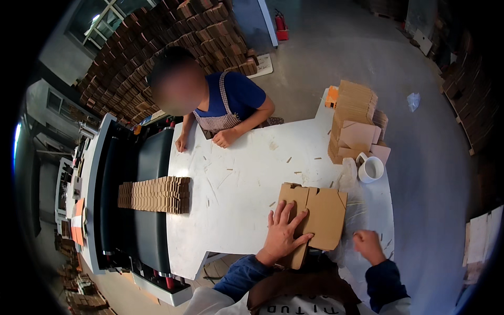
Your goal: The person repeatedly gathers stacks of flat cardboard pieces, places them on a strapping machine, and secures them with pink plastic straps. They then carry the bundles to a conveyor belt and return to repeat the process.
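At the lower centre of the frame, our left hand [286,231] lies with its fingers spread on the brown cardboard [325,215], pressing on its left part rather than gripping it. The cardboard rests at the near edge of the white tabletop [236,210], close against our body. To the right of it, apart from the cardboard, we hold our right hand [369,247] curled into a loose fist; we cannot tell whether anything is inside it.

Toward the upper right of the tabletop we see a tall stack of cardboard pieces [354,113], with a white mug [370,169] just below it in the frame. At the left, a row of folded cardboard [152,194] lies across a black belt [149,228] and onto the tabletop's edge. At the upper left, a co-worker [233,102] in a checked apron leans at the far edge, both hands on or near it.
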